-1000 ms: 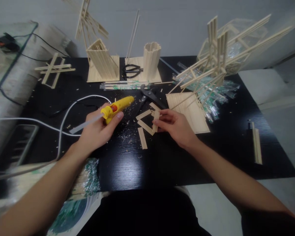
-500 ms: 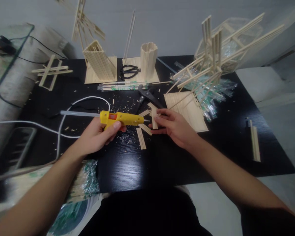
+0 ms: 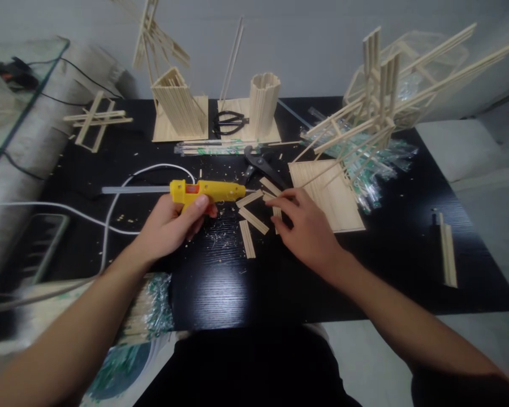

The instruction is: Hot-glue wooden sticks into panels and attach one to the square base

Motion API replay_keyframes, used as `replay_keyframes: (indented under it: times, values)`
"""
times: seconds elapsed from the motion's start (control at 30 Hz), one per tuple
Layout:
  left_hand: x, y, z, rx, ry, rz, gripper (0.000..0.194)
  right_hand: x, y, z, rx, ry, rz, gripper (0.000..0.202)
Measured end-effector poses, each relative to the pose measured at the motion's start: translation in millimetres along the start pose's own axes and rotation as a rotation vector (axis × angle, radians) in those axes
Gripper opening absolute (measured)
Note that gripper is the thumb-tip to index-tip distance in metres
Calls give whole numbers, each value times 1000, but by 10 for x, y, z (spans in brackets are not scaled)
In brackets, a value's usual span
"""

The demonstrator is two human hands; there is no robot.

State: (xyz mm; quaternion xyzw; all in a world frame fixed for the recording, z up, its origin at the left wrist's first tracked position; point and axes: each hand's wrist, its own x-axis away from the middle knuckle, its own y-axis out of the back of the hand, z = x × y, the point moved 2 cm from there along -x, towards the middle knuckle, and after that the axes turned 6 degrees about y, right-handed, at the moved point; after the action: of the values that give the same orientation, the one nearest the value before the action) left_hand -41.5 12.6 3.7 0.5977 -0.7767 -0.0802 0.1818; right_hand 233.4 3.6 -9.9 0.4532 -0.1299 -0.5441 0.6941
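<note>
In my left hand [image 3: 176, 223] is a yellow hot glue gun [image 3: 210, 191], its fingers wrapped round the handle and its nozzle pointing right. A long translucent glue stick [image 3: 136, 190] sticks out of its back end. My right hand [image 3: 303, 223] is open above a loose group of short flat wooden strips, with index finger and thumb apart. One strip [image 3: 277, 213] shows in the gap between them, partly hidden. The index fingertip is at the end of another piece, close to the nozzle. Nearby on the black table lie more short strips [image 3: 253, 220].
Behind the strips lie dark pliers [image 3: 261, 164] and black-handled scissors [image 3: 231, 122]. Wooden stick models stand at the back, including a round tower [image 3: 265, 104] and a leaning one [image 3: 178, 107]. A stick frame rises from a wooden base [image 3: 331, 195] at right. A white cable [image 3: 106, 226] loops at left.
My right hand has let go of the strip it held up, which is now lower under the fingers. Its index finger has come over the other strips. The glue gun stays nearly in place.
</note>
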Motion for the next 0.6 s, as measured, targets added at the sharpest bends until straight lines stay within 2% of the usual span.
replay_keyframes:
  times: [0.1,0.17,0.37,0.6]
  values:
    - [0,-5,-12,31,-19,-21,56,29,-100,79,31,148,32,19]
    - [3,-7,-12,43,-23,-32,57,48,-169,110,19,193,83,20]
    - [7,-11,8,52,-66,-42,53,104,-229,95,8,49,109,27]
    - [-4,-26,48,84,-74,-31,51,97,-189,116,85,57,166,21]
